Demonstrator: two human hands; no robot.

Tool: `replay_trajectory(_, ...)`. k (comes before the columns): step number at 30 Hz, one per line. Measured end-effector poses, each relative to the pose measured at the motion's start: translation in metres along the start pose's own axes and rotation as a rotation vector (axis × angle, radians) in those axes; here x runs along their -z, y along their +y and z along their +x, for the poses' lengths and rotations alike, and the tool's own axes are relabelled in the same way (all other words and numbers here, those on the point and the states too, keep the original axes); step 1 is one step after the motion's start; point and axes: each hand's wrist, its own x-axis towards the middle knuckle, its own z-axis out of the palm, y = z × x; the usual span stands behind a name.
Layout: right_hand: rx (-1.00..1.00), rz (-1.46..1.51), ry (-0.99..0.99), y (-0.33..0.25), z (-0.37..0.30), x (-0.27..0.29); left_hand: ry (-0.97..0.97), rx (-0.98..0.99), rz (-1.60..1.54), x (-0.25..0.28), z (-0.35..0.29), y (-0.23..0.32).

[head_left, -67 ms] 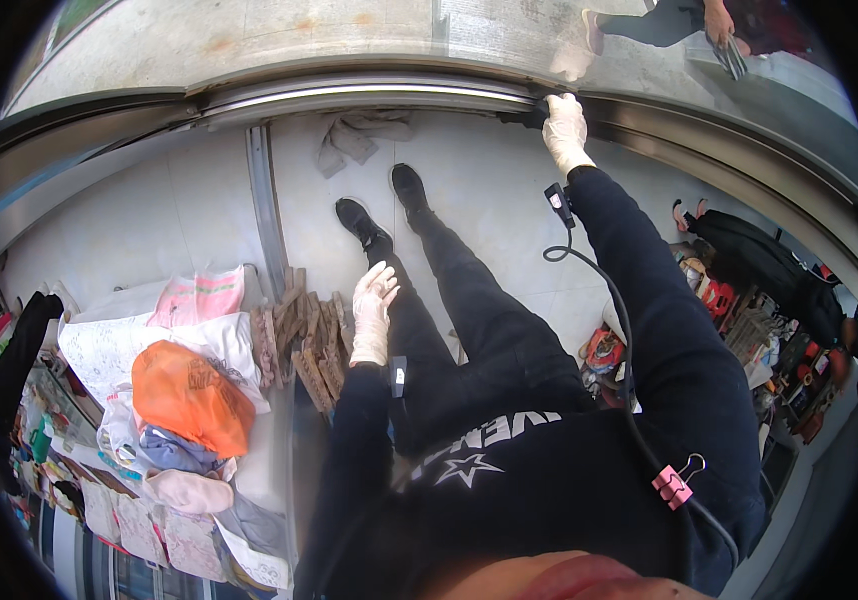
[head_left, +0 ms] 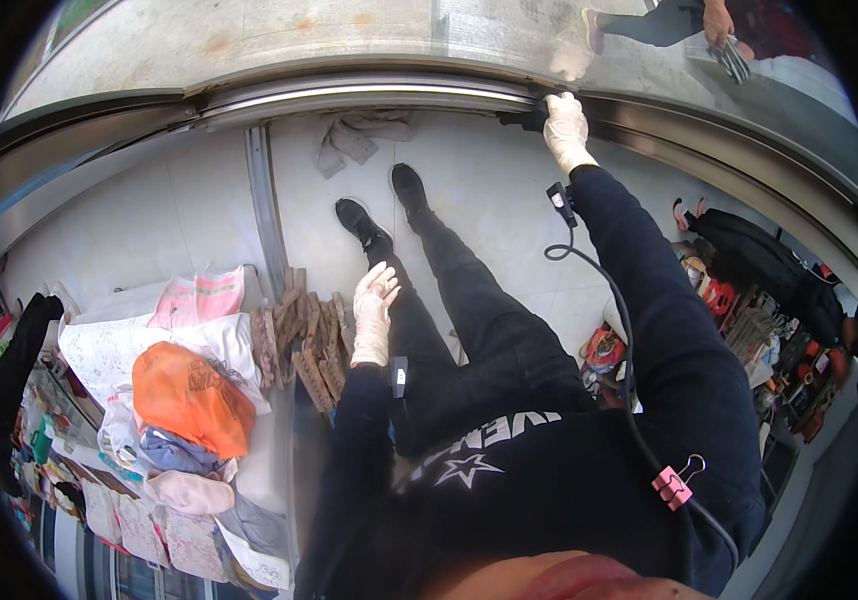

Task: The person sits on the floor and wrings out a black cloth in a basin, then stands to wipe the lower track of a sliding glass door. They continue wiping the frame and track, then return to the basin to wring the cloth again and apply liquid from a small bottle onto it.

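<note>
Hardly anything has changed in the last instant: the right hand (head_left: 567, 132), in a thin whitish glove, has shifted by the slightest bit to the right, so its hold seems steady rather than travelling. Its fingers are curled tight, apparently grasping a small black piece (head_left: 522, 119) at the long, curved metal frame (head_left: 369, 90) with a bright silver rail; how firmly they press, I cannot tell. That piece sits just left of the knuckles, against the frame's inner edge. The left hand (head_left: 375, 305), gloved alike, is slack and holds nothing visible, its fingers half bent above the thigh. Beyond the frame, up and to the right of the right hand, another person's bare hand (head_left: 718, 22) has moved a touch with a grey-striped item (head_left: 733, 60) — the frame lies between the two hands. A crumpled grey cloth (head_left: 354, 140) lies on the floor well left of the right hand, ahead of black shoes (head_left: 361, 222). Below the right wrist, a thin black cable (head_left: 621, 300) hangs along the sleeve, the nearest thing in that arm's way. Just left of the left hand, rough brown wooden pieces (head_left: 314, 345) crowd its side; farther left and lower sits a bulging orange plastic bag (head_left: 192, 400).
</note>
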Motion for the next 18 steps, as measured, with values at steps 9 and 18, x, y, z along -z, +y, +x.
replay_trajectory(9,-0.328,0.199,-0.023,0.014,0.002,0.009,-0.04,-0.023,-0.068,0.002,0.002,-0.006)
replay_trajectory(18,-0.177,0.336,0.146,-0.02,-0.01,-0.018,0.003,0.015,-0.076,0.005,-0.002,-0.019)
